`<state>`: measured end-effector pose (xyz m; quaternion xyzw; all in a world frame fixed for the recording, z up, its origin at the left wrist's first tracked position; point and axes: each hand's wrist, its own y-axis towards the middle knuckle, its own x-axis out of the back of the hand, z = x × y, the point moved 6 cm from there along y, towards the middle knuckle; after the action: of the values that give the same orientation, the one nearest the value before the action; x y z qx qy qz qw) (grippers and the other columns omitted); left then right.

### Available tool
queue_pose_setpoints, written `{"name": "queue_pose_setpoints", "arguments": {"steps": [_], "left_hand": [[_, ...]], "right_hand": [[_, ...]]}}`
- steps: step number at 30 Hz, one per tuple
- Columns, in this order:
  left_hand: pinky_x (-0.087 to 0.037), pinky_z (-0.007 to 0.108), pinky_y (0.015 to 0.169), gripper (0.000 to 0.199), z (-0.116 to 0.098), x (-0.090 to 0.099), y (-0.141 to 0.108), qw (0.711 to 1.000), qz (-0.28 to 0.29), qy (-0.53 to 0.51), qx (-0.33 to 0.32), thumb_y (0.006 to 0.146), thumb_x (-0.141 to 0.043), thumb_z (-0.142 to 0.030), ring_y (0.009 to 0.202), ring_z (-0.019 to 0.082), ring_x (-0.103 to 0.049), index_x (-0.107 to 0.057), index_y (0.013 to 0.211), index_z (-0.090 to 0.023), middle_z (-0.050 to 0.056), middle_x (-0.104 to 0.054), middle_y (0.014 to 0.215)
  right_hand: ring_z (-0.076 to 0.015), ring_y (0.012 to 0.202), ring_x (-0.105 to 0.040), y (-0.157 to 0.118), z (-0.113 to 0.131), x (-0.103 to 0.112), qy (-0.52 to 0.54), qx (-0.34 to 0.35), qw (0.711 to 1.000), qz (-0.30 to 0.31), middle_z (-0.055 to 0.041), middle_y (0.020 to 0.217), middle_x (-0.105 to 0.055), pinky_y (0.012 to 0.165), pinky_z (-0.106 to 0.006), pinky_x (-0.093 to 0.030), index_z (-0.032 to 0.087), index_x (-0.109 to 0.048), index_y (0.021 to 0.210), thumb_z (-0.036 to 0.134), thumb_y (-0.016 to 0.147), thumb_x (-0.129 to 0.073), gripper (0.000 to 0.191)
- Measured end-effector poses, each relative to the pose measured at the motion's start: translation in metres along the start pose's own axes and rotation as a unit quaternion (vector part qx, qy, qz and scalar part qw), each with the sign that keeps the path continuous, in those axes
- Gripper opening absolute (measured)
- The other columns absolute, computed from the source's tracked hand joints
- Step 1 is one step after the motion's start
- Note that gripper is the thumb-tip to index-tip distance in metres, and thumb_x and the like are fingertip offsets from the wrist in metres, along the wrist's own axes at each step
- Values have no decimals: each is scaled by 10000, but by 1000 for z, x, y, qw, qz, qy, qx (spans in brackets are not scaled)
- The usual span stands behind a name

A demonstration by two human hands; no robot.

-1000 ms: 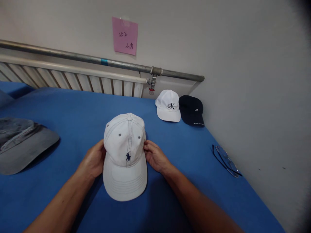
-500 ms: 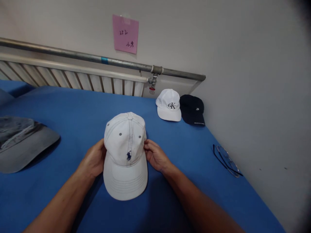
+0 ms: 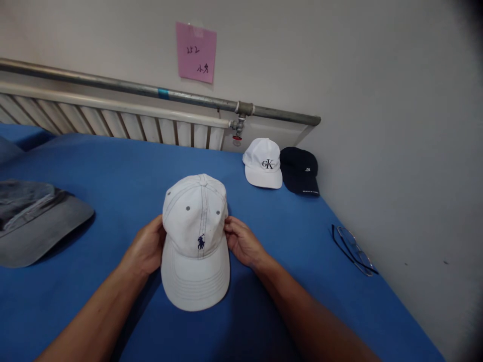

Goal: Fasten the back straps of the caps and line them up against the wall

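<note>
In the middle of the head view is a white baseball cap (image 3: 195, 226) with a dark blue horse-and-rider emblem, its brim toward me. My left hand (image 3: 149, 246) grips the cap's left side, the fingertips hidden behind it. On the opposite side my right hand (image 3: 243, 242) is closed on the cap's edge, thumb and fingers together. Whether the cap rests on the blue surface or is slightly raised, I cannot tell.
A second white cap (image 3: 263, 163) and a black cap (image 3: 300, 171) lie side by side at the back right. Glasses (image 3: 353, 251) rest near the right edge of the blue sheet (image 3: 113, 161). A grey cap (image 3: 41, 221) is at left. Behind stand a radiator (image 3: 130, 123) and a pipe (image 3: 199, 99).
</note>
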<state>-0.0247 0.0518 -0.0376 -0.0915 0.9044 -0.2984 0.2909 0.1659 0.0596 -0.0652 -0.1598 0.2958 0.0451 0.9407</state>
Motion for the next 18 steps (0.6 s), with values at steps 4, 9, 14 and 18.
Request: {"name": "queue_pose_setpoints", "arguments": {"steps": [4,9,14,18], "left_hand": [[-587,351,810,186,0,0,0,1000,7,7,2,852,-546,-186,907,277,-701,-725,851,-133,85,-751,832],[-584,345,820,203,0,-1,-1,1000,1,0,0,860,-535,-177,904,268,-705,-728,893,-127,81,-754,834],[-575,354,844,190,-3,-3,-3,1000,-3,-24,-18,853,-546,-179,907,267,-705,-725,881,-123,79,-755,835],[-569,353,850,163,-2,-1,1,1000,7,-17,-16,839,-582,-202,915,269,-701,-721,845,-118,95,-754,874]], "right_hand": [[-104,698,-552,1,-1,1,7,0,1000,-3,37,708,-620,700,-232,-412,181,-629,701,120,645,-594,90],[-102,701,-555,2,-1,2,15,-2,1000,1,39,709,-636,704,-230,-416,175,-637,710,112,640,-601,101],[-117,731,-590,2,-1,0,36,-21,999,10,27,757,-671,758,-254,-440,178,-646,752,121,616,-633,148],[-135,723,-607,4,-1,-1,77,-25,997,-3,36,763,-694,760,-273,-457,201,-653,787,160,617,-665,176]]}}
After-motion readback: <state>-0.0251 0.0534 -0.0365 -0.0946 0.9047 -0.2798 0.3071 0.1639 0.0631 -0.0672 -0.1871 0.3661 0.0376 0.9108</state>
